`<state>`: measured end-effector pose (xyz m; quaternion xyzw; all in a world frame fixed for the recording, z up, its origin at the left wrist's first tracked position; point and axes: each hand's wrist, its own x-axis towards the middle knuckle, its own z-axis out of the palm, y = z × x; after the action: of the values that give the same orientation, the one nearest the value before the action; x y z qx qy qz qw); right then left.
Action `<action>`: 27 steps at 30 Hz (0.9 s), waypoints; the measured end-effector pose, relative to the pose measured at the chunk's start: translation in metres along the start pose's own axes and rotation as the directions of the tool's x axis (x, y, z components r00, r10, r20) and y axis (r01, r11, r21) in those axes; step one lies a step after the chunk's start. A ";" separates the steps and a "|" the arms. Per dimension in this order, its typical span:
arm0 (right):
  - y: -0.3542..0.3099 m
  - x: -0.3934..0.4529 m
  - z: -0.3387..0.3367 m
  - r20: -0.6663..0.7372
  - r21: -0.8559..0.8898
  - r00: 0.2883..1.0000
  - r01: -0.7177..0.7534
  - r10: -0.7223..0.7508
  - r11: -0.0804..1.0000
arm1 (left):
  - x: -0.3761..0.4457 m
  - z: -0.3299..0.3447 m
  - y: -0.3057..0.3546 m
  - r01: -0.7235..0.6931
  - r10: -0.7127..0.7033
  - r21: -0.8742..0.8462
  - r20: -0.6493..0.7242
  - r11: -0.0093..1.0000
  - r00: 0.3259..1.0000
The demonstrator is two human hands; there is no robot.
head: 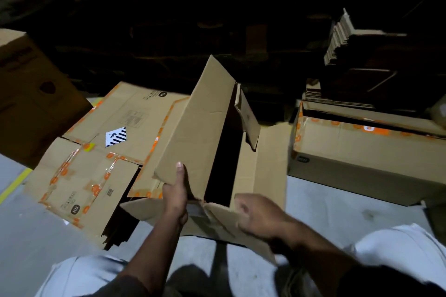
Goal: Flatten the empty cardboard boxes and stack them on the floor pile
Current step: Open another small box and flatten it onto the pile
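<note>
A small square "mi" logo shows on the flattened pile [101, 152] — near its far edge and again at its near corner — where a black-and-white striped diamond label [116, 137] also sits; other print is too blurred to read.

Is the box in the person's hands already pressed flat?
No. The box still gapes open with a dark hollow inside, while the left hand holds one side panel and the right hand grips a bottom flap.
</note>
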<state>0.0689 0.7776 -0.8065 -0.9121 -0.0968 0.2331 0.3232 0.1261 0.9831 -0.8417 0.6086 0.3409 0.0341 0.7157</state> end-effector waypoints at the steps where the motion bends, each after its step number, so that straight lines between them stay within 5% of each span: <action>1: -0.003 -0.008 0.009 0.028 -0.070 0.999 0.030 -0.029 0.997 | -0.002 0.006 0.001 0.030 -0.031 0.016 0.057 0.999 0.998; 4: 0.001 -0.016 0.024 -0.022 -0.123 0.998 0.063 -0.066 0.990 | -0.011 0.019 -0.003 0.032 -0.052 0.151 0.135 0.988 0.989; 6: 0.006 -0.010 0.022 -0.097 -0.095 0.993 0.057 -0.066 0.994 | -0.018 0.020 -0.009 -0.120 0.050 0.307 0.227 0.944 0.973; 11: 0.003 0.007 0.018 -0.254 -0.012 0.965 0.061 -0.062 0.998 | -0.022 0.008 -0.020 -0.684 0.180 0.486 0.728 0.544 0.661; 17: -0.008 0.015 0.015 -0.357 0.075 0.933 0.072 -0.041 0.995 | -0.008 0.004 -0.016 -0.686 0.197 0.615 0.672 0.388 0.714; 19: -0.014 0.016 0.011 -0.411 0.152 0.911 0.093 -0.022 0.984 | -0.006 0.008 -0.013 -0.624 0.233 0.666 0.585 0.409 0.777; 23: -0.029 0.017 0.019 -0.430 0.194 0.901 0.154 -0.057 0.969 | -0.004 0.026 -0.002 -0.436 0.194 0.624 0.418 0.649 0.887; 27: -0.029 0.023 0.026 -0.296 0.436 0.955 0.160 -0.027 0.885 | -0.007 0.027 -0.001 -0.290 0.263 0.487 0.123 0.824 0.957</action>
<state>0.0756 0.8217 -0.8142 -0.8287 -0.0367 0.1012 0.5492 0.1344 0.9565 -0.8389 0.8167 0.2280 0.0324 0.5292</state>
